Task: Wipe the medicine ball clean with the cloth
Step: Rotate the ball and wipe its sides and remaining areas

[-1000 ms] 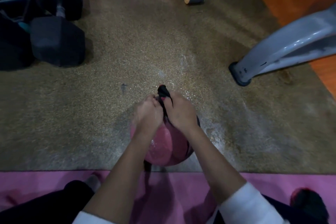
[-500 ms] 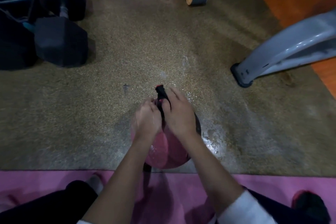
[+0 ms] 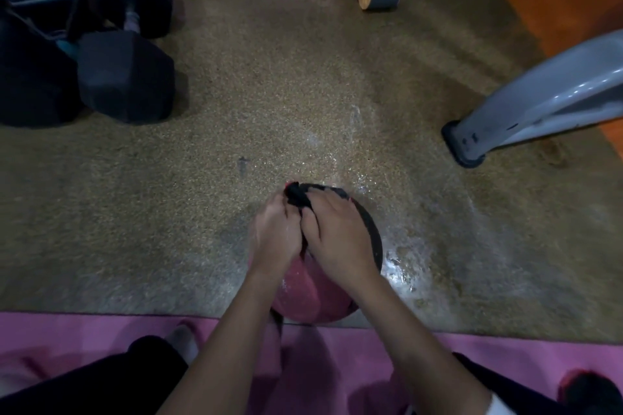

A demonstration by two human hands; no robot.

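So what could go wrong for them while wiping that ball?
The medicine ball sits loose on the mat, with the left hand and right hand working the cloth near its far top, so a hard push could roll it away. Wet patches shine beside the ball; it might slide there or pick grime back up. The cloth is bunched small, so it may miss areas.

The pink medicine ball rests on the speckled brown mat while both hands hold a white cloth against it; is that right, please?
Not quite: the head view shows a black cloth, not white. The pink medicine ball rests on the speckled brown mat, left hand and right hand holding the cloth against it.
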